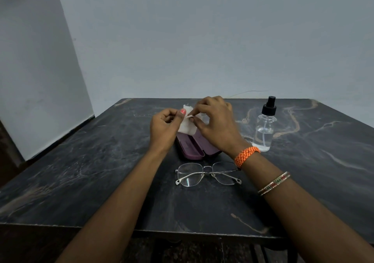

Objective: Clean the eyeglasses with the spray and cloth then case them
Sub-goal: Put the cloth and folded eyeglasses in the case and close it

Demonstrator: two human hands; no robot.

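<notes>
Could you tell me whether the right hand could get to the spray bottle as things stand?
Probably yes: the spray bottle stands unobstructed beside the right hand, though it must first release the cloth.

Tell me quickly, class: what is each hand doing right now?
Left hand: pinches the left edge of the white cloth.
Right hand: pinches the same cloth at its top edge.

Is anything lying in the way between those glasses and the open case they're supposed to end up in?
Nothing visible on the table lies between them. The glasses sit just in front of the open case. Above the case, though, both hands hold the cloth, which hides the far part of the case.
</notes>
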